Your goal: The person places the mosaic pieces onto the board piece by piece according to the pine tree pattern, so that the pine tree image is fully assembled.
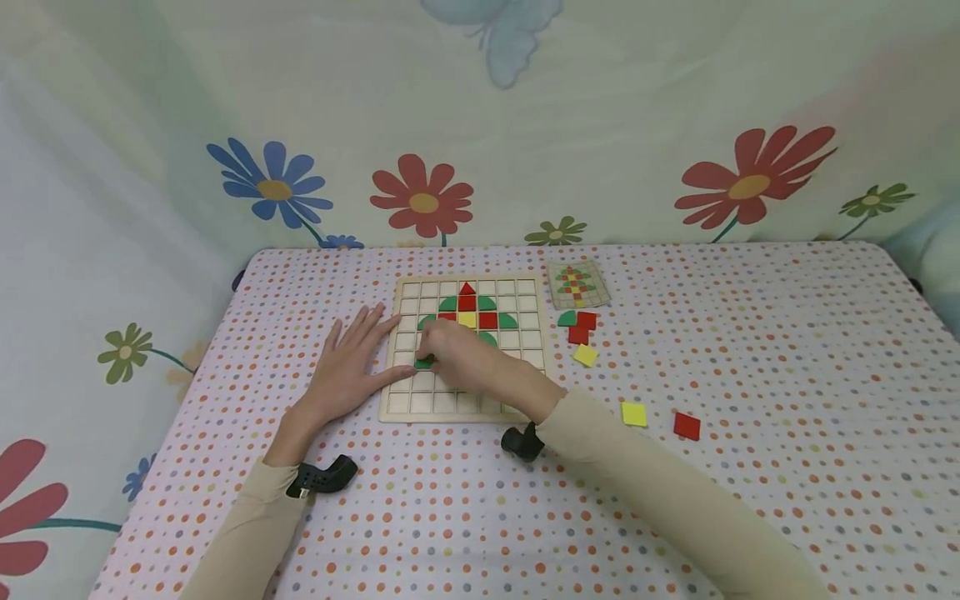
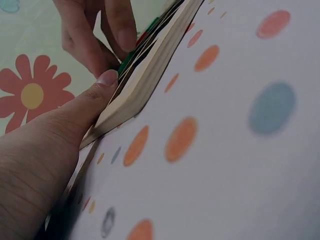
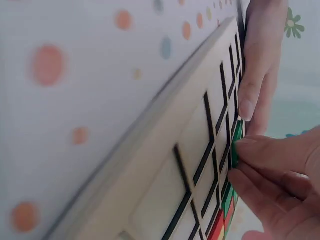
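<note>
Pinching grn piece [image 1: 423, 364] under R grip [image 1: 463, 354], on gridded board [image 1: 442, 403], L grip [image 1: 347, 375] spread at board's L edge

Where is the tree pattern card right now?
In the head view, the tree pattern card lies on the dotted tablecloth, just right of the wooden grid board near its top right corner, above the loose green quarter-circle tile.

At the fingers [image 3: 256, 196] of your right hand [image 1: 467, 357], a tile [image 1: 423, 363] is on the board [image 1: 465, 419]. Behind them are the set tiles [image 1: 467, 303]; left, your left hand [image 1: 347, 368] at the board's edge; right and farther back, the card [image 1: 577, 285], loose tiles [image 1: 587, 356] before it.
</note>
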A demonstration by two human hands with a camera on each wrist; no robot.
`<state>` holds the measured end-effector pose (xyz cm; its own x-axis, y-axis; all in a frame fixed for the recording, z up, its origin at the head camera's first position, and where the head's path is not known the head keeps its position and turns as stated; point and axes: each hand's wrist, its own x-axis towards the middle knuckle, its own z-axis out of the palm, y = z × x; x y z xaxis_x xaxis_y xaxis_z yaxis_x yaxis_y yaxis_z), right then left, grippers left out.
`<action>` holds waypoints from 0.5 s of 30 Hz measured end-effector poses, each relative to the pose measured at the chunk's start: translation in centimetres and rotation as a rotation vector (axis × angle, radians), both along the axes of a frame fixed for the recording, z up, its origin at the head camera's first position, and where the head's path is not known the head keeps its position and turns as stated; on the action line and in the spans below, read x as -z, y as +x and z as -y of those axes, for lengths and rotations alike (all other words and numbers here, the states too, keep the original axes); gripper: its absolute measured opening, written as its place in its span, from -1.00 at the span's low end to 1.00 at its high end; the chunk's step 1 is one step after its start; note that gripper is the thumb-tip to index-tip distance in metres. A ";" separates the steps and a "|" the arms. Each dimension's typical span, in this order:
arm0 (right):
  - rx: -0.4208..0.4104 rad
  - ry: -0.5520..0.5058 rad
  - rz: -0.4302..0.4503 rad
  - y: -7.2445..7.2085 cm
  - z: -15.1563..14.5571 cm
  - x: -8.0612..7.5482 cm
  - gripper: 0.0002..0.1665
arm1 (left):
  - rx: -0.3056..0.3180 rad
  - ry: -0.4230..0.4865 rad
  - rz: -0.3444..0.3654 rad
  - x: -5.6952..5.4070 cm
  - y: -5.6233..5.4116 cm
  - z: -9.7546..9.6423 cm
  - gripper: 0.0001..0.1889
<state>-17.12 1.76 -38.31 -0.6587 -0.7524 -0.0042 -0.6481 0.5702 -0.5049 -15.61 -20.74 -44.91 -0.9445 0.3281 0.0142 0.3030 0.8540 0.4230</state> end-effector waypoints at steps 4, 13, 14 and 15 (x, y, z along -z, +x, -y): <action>-0.033 -0.005 0.049 1.0 -0.9 -0.2 -0.69 | -0.003 -0.007 -0.004 0.1 0.2 0.2 -0.05; 0.081 -0.011 0.101 1.9 -6.6 -2.8 -0.78 | 0.000 -0.018 -0.009 0.1 0.1 0.0 -0.04; 0.103 -0.015 0.092 1.7 -7.6 -3.0 -0.79 | 0.000 -0.016 -0.006 0.1 0.1 -0.1 -0.04; 0.138 -0.013 0.088 1.5 -8.6 -3.3 -0.79 | 0.001 -0.014 -0.004 0.1 0.0 -0.2 -0.04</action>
<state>-15.58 10.35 -35.00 -0.7531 -0.6554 -0.0571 -0.5171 0.6434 -0.5645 -15.57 -20.53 -44.99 -0.9440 0.3295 0.0140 0.3060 0.8592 0.4100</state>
